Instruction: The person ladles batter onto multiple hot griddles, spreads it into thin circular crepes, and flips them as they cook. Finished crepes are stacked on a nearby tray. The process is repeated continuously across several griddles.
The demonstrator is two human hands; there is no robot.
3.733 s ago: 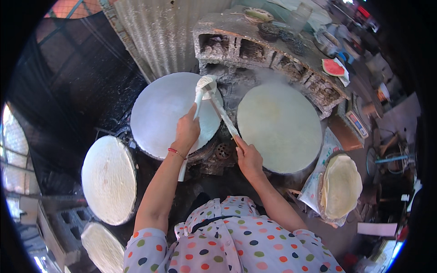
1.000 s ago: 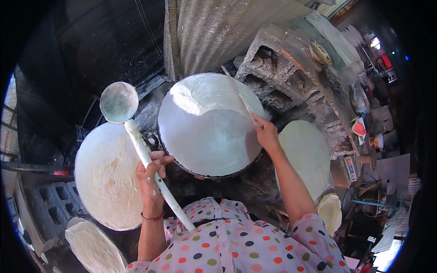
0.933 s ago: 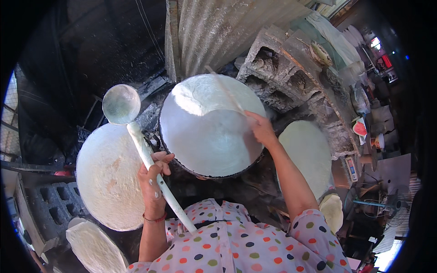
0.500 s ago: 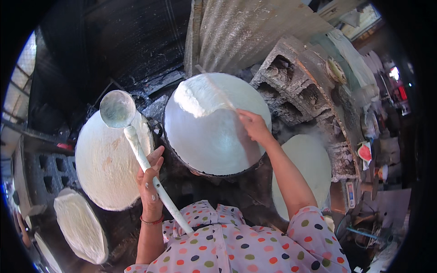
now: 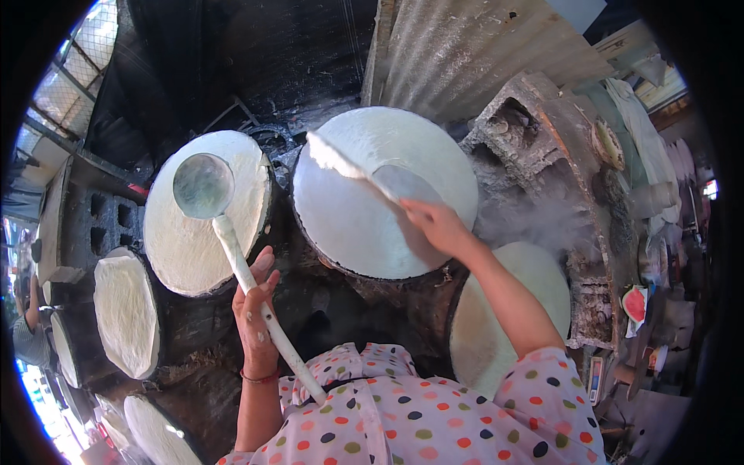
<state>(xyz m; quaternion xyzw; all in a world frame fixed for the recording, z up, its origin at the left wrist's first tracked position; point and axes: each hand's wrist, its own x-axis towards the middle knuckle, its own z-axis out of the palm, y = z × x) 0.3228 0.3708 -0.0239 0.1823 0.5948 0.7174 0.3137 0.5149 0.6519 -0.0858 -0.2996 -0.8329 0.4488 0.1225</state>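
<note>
My left hand (image 5: 257, 322) is wrapped around the long white handle of a ladle (image 5: 203, 186), its round bowl held up above a griddle to the left. My right hand (image 5: 438, 225) grips one end of a long thin scraper (image 5: 380, 186), which lies slantwise over the round griddle (image 5: 349, 225) in front of me. White batter (image 5: 332, 159) is heaped along the scraper's far part. A thin pale film coats this griddle. The scraper's grip is partly hidden by my fingers.
A griddle covered with a pale sheet (image 5: 194, 256) stands at left, with more sheet-covered griddles (image 5: 128, 318) beyond. Another coated griddle (image 5: 511, 325) sits below my right forearm, near steam. Concrete blocks (image 5: 527, 116) edge the right side; corrugated metal (image 5: 473, 46) stands behind. Someone (image 5: 31, 333) is at far left.
The scraper has swung left across the griddle, and the batter heap has narrowed along it. My left hand keeps its hold on the ladle. The whole view has shifted, showing more griddles at left.
</note>
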